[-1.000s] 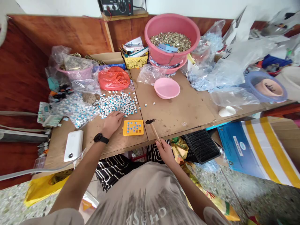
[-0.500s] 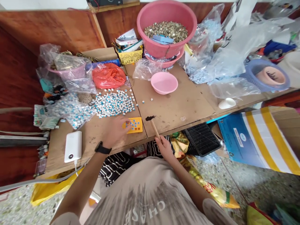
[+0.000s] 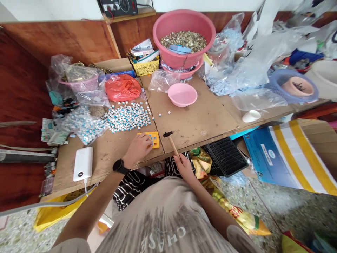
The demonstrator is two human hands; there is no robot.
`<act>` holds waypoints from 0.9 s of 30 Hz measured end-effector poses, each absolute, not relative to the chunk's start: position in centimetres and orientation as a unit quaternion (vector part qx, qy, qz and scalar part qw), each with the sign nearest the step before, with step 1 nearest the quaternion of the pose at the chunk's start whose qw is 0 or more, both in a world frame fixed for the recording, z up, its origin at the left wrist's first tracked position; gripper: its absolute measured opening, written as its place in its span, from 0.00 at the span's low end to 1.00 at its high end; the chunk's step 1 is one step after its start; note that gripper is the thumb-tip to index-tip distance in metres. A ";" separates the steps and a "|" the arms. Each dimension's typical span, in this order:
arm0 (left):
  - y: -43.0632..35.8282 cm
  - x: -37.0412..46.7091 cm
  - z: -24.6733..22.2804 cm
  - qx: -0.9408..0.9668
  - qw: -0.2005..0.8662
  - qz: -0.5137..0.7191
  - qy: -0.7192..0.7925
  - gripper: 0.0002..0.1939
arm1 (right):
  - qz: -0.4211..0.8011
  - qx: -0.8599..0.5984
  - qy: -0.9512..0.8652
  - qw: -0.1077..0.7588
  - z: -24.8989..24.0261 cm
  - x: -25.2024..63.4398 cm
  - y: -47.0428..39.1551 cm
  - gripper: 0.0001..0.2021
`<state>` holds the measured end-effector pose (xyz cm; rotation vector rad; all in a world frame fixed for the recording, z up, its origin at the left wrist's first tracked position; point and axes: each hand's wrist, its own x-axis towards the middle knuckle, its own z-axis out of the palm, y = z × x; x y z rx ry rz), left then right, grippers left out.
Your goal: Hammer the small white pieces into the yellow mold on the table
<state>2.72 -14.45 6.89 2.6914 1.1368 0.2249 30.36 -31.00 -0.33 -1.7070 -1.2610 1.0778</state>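
My left hand (image 3: 139, 147), with a black watch on its wrist, rests over the left part of a yellow plate (image 3: 156, 143) holding small blue-and-white pieces. Its fingers are curled together and pressed down there; what lies under the fingertips is hidden. Closed around the wooden handle of a small hammer (image 3: 173, 146) is my right hand (image 3: 183, 166), at the table's front edge. The hammer's dark head points away from me, just right of the plate. Beyond my left hand lies a spread heap of small white-and-blue pieces (image 3: 129, 117).
A pink bowl (image 3: 182, 95) stands behind the hammer, with a large pink tub (image 3: 184, 58) of metal bits further back. At left are a white power bank (image 3: 83, 163) and a red bag (image 3: 123, 88). A white cup (image 3: 251, 116) lies near the right edge.
My left hand has come down onto the yellow plate from a blurred motion over its left side, and now covers more of it. My right hand keeps its hold on the hammer.
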 end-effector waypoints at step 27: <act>-8.7 -3.8 3.1 0.722 0.141 0.299 0.608 0.18 | 0.380 -0.615 -0.622 0.300 2.2 30.8 -30.9 0.19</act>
